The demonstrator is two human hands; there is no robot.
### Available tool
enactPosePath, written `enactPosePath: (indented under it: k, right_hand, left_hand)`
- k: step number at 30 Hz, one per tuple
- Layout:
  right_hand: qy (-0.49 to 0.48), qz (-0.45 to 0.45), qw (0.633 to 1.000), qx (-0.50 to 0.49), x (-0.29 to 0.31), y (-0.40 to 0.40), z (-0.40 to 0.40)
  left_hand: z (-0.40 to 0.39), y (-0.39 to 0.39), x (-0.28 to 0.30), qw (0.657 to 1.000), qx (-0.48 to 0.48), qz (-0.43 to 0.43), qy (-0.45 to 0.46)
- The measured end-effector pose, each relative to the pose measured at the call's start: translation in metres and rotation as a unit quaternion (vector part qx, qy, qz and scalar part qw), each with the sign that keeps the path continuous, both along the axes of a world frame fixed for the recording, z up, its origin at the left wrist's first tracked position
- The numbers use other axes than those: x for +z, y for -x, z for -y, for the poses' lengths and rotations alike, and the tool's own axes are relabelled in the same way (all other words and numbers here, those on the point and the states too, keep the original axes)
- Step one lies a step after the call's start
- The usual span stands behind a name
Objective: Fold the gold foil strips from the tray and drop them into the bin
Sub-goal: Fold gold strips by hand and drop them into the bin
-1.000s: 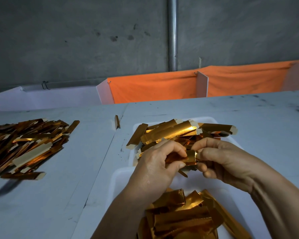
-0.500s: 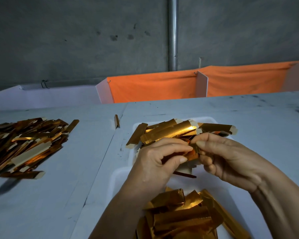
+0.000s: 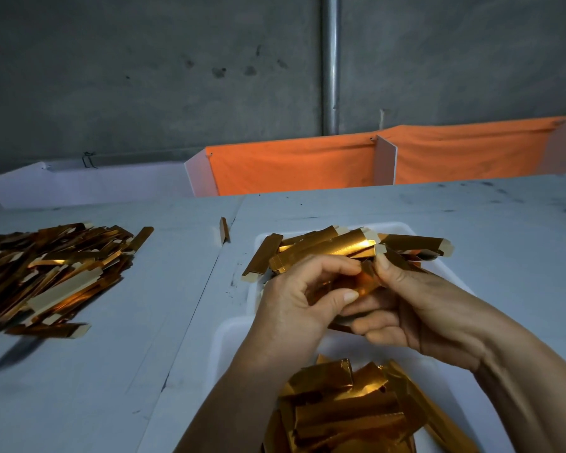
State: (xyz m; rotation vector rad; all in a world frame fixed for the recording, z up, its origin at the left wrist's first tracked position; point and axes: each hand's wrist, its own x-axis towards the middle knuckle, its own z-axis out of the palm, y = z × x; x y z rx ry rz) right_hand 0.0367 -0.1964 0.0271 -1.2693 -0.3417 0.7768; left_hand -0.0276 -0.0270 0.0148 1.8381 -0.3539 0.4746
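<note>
Grey wall behind, pale surface [image 3: 471, 223] below: both hands on one gold strip.

Left hand [image 3: 294, 308] and right hand [image 3: 415, 308] meet over the white tray [image 3: 402, 227], fingers curled and clamped on a strip [image 3: 360, 286]. More strips [image 3: 324, 248] fill the tray; folded ones [image 3: 343, 410] lie in the bin [image 3: 226, 335] below, a loose pile [image 3: 53, 273] left.

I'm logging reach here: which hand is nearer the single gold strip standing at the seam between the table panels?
Left. The left hand lies to the right of and nearer the camera than the lone strip; the right hand is farther right.
</note>
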Motion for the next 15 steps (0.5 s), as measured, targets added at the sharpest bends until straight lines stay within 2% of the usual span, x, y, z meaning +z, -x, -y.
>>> enactPosePath:
  k: [5,8,10,12,15]
  right_hand:
    - [-0.055,-0.061,0.996,0.043,0.003,-0.001,0.005]
    - [-0.107,-0.069,0.991,0.032,0.003,-0.002,0.008]
    - [-0.115,-0.040,0.993,0.002,0.003,0.000,0.006]
    - [-0.105,0.011,0.994,-0.028,0.003,0.002,0.004]
    - [-0.021,0.144,0.988,-0.052,0.004,0.007,-0.002]
  left_hand:
    - [0.003,0.002,0.001,0.996,0.003,0.041,-0.084]
    - [0.004,0.004,0.005,0.997,-0.020,0.060,-0.031]
    - [0.004,0.003,0.005,0.997,-0.003,0.072,0.009]
    - [0.003,0.001,0.004,0.996,0.059,0.062,0.033]
    - [0.003,0.000,0.002,0.992,0.067,-0.016,0.104]
